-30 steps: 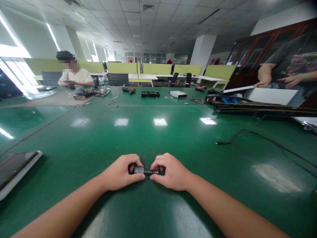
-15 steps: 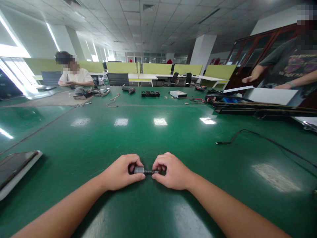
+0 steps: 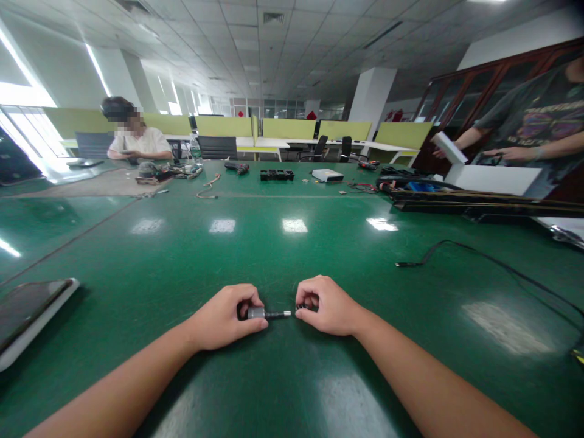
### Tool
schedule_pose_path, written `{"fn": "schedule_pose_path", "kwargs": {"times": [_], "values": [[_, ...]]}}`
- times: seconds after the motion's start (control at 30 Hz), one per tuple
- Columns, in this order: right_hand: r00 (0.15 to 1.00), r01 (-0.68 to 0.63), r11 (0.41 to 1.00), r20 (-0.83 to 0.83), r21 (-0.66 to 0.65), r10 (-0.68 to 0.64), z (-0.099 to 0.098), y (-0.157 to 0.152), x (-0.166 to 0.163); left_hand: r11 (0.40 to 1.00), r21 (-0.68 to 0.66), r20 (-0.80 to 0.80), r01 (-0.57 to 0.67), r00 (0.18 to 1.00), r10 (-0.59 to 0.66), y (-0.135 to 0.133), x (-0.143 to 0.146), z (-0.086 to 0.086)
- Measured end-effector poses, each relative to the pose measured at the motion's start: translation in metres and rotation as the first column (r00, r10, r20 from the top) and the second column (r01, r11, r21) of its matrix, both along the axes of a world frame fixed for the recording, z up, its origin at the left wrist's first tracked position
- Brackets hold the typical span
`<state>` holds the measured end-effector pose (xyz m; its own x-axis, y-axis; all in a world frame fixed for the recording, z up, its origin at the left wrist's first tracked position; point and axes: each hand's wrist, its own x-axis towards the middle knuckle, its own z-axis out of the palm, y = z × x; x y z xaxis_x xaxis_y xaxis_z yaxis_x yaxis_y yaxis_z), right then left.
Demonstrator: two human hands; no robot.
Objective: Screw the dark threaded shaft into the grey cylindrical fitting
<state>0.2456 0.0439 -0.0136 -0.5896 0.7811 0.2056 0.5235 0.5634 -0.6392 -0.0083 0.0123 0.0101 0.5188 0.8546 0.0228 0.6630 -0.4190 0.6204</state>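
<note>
My left hand [image 3: 228,316] is closed around a grey cylindrical part [image 3: 256,312] with a thin dark shaft that ends in a silver tip. The shaft points right, low over the green table [image 3: 292,261]. Across a small gap, my right hand [image 3: 326,307] pinches a small dark coiled piece [image 3: 302,307] that looks like a spring. Its far side is hidden by my fingers. The two held parts are apart, with the silver tip facing the spring-like piece.
A tablet-like device [image 3: 31,313] lies at the left edge. On the right runs a black cable [image 3: 474,247]. Farther back are a power drill [image 3: 237,167], a black slotted part [image 3: 277,175] and a white box [image 3: 327,176]. One person [image 3: 139,143] sits back left; another stands right.
My right hand has drawn away to the right with the small coiled piece, baring the shaft's silver tip. My left hand stays put. The person at right has lifted a white piece.
</note>
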Motion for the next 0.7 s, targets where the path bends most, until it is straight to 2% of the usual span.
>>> {"fn": "schedule_pose_path", "kwargs": {"times": [0.33, 0.53, 0.7], "values": [[0.998, -0.059, 0.996, -0.01, 0.062, 0.06, -0.002, -0.006, -0.008, 1.0, 0.015, -0.012, 0.006, 1.0, -0.006, 0.0, 0.0, -0.004], [0.987, -0.142, 0.989, -0.066, 0.029, 0.143, -0.002, -0.015, -0.017, 0.999, 0.027, 0.017, 0.03, 0.999, -0.03, 0.0, -0.002, -0.006], [0.99, -0.123, 0.992, -0.062, 0.032, 0.124, -0.004, -0.016, -0.021, 1.0, 0.012, 0.014, 0.009, 1.0, -0.009, 0.001, -0.001, -0.006]]}}
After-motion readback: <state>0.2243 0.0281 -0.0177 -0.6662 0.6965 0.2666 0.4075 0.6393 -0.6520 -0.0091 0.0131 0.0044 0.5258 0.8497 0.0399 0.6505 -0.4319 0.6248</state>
